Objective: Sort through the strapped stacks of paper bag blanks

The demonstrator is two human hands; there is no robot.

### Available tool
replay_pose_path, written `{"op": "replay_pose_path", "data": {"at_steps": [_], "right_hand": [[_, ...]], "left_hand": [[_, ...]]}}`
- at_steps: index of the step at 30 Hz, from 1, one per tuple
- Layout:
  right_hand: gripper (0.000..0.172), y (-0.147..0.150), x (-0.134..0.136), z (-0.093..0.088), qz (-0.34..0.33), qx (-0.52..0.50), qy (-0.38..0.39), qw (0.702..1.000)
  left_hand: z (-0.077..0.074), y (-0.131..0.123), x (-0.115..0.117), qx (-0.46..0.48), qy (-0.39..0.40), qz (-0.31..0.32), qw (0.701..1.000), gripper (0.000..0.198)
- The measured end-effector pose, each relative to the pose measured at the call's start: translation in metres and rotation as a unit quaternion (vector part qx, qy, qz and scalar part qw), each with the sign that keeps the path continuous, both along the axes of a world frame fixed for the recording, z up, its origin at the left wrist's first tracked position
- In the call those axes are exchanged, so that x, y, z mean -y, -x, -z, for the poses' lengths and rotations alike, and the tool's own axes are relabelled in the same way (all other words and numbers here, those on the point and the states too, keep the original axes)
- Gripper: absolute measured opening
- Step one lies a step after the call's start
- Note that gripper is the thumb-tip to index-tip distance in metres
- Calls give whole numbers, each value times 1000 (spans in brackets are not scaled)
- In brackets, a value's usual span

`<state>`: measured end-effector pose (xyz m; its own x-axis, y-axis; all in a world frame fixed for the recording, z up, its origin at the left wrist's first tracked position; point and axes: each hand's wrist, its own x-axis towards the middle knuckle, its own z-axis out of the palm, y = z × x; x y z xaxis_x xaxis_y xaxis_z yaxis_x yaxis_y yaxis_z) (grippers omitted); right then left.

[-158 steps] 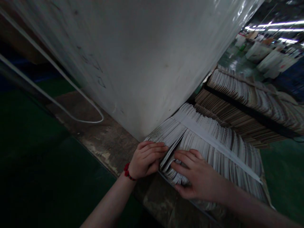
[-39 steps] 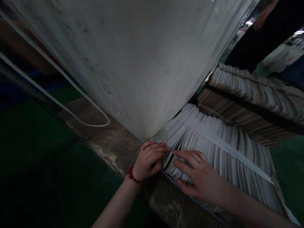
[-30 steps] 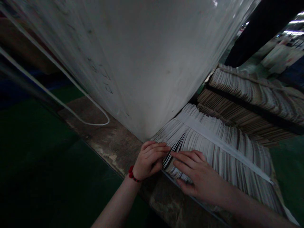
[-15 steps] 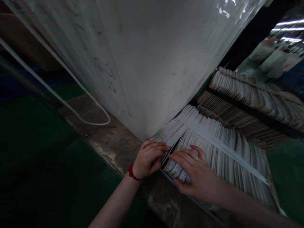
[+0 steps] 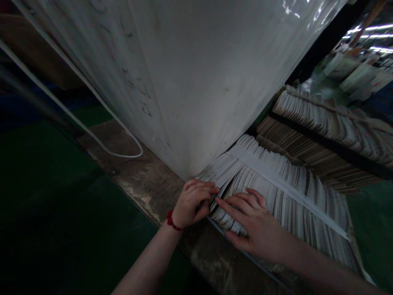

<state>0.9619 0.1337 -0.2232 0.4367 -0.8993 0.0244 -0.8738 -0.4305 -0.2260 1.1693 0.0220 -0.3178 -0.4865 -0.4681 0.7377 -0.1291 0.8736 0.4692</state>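
Observation:
A long row of tightly packed sheets (image 5: 288, 180) lies on a worn board, with a pale strap (image 5: 276, 180) across its top. Near the row's front end there is a dark gap between the sheets. My left hand (image 5: 196, 200), with a red bracelet at the wrist, has its fingers closed on the end sheets left of the gap. My right hand (image 5: 248, 217) rests on the sheets right of the gap, fingers spread, its index fingertip at the gap's edge.
A tall white plastic-wrapped block (image 5: 196, 90) stands just beyond my hands on the worn board (image 5: 135, 176). A white cord loop (image 5: 123, 155) hangs at the left. More sheet stacks (image 5: 331, 123) lie at the right, over a green floor (image 5: 374, 217).
The view has shifted slightly. My right index finger is straighter and reaches a little further left at the gap. My left hand keeps its place on the end sheets.

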Motion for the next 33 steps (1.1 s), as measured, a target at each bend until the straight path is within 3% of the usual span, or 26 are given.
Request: {"op": "replay_pose_path", "data": {"at_steps": [15, 33], "right_hand": [[49, -3, 8, -6, -29, -29, 32, 999], [47, 3, 9, -2, -44, -21, 11, 999]], "left_hand": [[-1, -2, -1, 3, -7, 5, 1000, 25], [6, -2, 6, -2, 39, 2, 999, 28]]}}
